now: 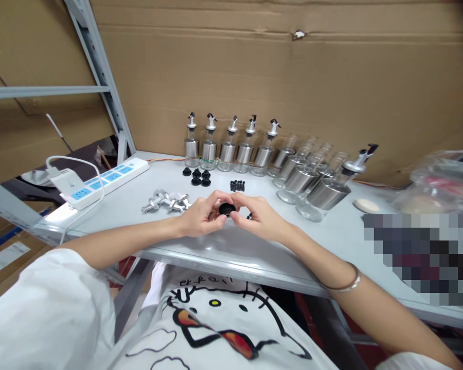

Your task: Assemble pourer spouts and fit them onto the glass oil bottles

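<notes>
Between my left hand (202,215) and my right hand (259,216) is a round black stopper (227,208), its hollow side facing up towards me. Fingers and thumbs of both hands close around its rim, just above the table's front part. Left of my hands lies a pile of silver spout pieces (165,201). Behind them sit several loose black stoppers (196,177) and a small group of little black caps (237,185). What lies under the fingers is hidden.
Along the cardboard wall (254,67) stand several glass bottles with steel sleeves and pourers (227,151). More bottles (301,174) without pourers stand to the right. A white power strip (108,180) lies left. A plastic bag (443,180) and a white oval object (366,206) are at right.
</notes>
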A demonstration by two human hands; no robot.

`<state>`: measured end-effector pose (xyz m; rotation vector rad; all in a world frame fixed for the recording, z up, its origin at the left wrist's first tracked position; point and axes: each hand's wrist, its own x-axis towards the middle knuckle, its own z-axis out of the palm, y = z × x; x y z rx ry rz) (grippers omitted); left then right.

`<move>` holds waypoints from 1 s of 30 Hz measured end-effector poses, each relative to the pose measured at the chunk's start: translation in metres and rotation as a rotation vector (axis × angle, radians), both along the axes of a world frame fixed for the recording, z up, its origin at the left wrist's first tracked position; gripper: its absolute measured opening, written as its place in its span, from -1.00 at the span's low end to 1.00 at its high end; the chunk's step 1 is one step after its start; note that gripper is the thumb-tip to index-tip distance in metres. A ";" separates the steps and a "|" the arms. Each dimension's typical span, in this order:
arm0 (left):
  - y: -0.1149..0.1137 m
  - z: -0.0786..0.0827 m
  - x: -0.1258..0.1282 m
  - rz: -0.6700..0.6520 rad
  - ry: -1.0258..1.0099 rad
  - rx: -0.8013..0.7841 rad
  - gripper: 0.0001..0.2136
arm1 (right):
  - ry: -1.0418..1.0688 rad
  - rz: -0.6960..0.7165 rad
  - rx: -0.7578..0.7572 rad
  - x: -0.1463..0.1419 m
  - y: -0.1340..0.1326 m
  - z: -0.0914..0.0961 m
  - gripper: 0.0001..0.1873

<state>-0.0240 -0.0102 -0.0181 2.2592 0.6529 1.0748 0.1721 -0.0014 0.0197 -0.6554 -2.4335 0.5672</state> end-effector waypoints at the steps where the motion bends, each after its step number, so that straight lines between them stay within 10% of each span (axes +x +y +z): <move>1: 0.001 -0.001 0.000 -0.005 -0.004 0.027 -0.71 | 0.010 -0.006 0.039 0.000 0.000 0.001 -0.90; 15: 0.003 -0.001 -0.004 -0.031 0.018 0.203 -0.66 | 0.055 0.008 0.230 -0.002 -0.003 -0.001 -0.96; 30: -0.003 0.005 0.004 0.035 -0.173 -0.309 -0.72 | 0.085 -0.045 0.179 0.000 0.001 -0.003 -0.75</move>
